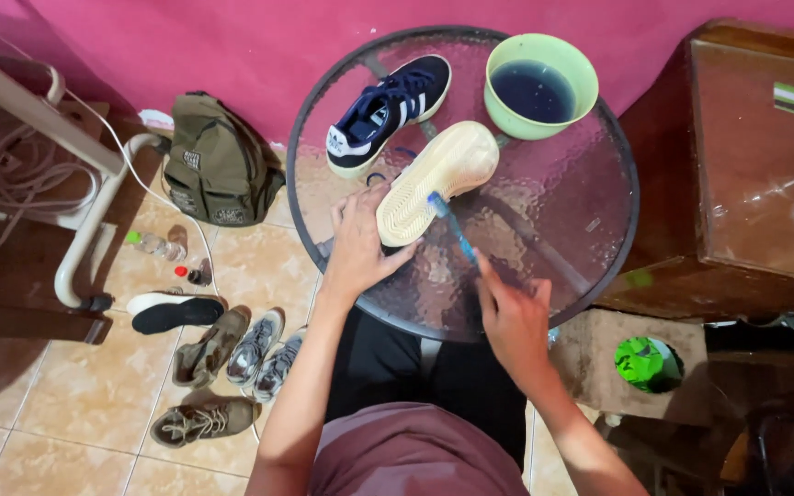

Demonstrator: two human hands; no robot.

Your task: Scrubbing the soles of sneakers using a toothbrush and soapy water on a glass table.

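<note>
Item: upturned sneaker [436, 181], pale gum sole facing up, lying on the round glass table [590, 230] near its middle. Long axis: runs from near-left (heel end) to far-right (toe end).

Left hand [357, 246]: fingers wrapped around the heel end, clamping the shoe from the left.

Right hand [511, 319]: closed on the handle of a blue toothbrush [453, 230], which slants far-left from the grip; its head touches the sole near the heel, so the sole lies far-left of this hand.

Adjacent: matching navy sneaker [386, 112] upright, far-left of the first; green bowl [538, 86] of dark liquid, far-right.
</note>
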